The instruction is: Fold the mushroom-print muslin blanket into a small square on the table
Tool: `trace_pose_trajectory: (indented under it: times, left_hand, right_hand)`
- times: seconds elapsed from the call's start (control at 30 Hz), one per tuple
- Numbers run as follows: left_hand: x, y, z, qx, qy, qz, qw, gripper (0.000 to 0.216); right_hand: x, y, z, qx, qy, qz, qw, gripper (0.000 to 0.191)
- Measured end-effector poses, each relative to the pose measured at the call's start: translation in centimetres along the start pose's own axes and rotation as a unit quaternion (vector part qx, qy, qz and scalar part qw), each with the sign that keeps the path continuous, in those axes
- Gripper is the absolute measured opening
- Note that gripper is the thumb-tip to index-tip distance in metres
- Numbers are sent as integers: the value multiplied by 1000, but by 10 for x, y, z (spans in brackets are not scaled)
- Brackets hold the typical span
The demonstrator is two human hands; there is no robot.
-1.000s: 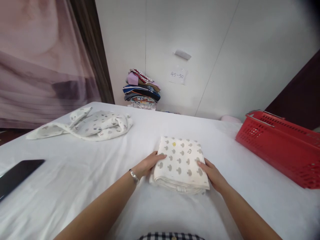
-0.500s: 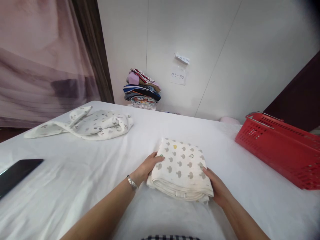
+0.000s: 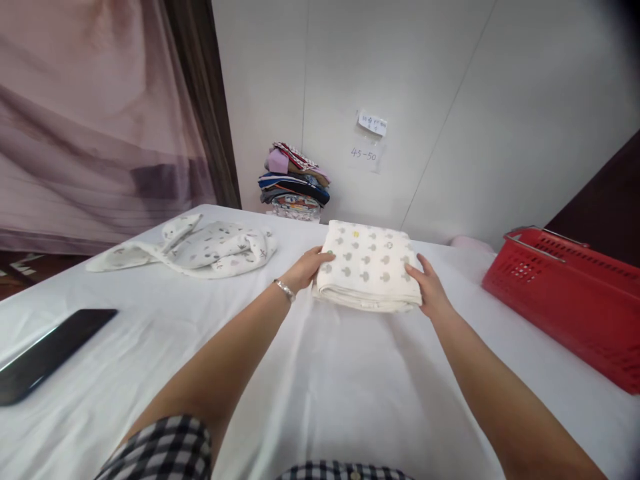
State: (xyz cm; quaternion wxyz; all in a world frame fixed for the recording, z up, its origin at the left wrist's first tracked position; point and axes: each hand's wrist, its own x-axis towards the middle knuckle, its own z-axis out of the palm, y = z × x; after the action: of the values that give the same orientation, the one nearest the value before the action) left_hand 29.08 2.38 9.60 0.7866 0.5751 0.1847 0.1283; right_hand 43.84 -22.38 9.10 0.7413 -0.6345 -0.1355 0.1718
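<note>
A folded white cloth (image 3: 367,261) with a grey mushroom-like print and a small yellow motif is held between my two hands, over the far half of the white-covered table (image 3: 350,380). My left hand (image 3: 309,268) grips its left edge, thumb on top and the other fingers mostly hidden beneath. On the opposite edge my right hand (image 3: 430,285) clasps the cloth, thumb on its upper face. Stacked layers show along the side facing me. Left of it lies a crumpled white cloth (image 3: 215,250) with a leaf print, touched by neither hand.
At the right edge stands a red plastic basket (image 3: 565,293) with a metal handle. A black tablet-like slab (image 3: 55,353) lies at the left. Behind the table, a pile of folded clothes (image 3: 295,180) rises against the wall, near a paper sign (image 3: 364,155) reading 45-50.
Both hands have carried the folded cloth away from me, toward the table's far edge, with the arms more stretched out. The view has shifted slightly.
</note>
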Motion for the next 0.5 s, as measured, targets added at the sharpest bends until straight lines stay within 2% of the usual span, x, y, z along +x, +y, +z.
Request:
trace_pose_trajectory:
  times: [0.07,0.17,0.27,0.37,0.5]
  left_hand:
    - [6,-11,-6,17,42,-52,998,42]
    - [3,-35,-16,55,93,-114,988,47]
    - [-6,-53,-21,89,129,-137,978,68]
    - [-14,-60,-18,114,143,-132,974,89]
    - [-16,-63,-12,130,143,-117,974,86]
  right_hand:
    - [15,19,4,-33,10,69,997,90]
    - [21,50,3,-88,16,171,981,93]
    - [12,67,-5,-99,-8,187,977,97]
    - [3,67,-13,-101,-37,205,973,97]
    - [-6,62,-16,-102,-51,226,967,87]
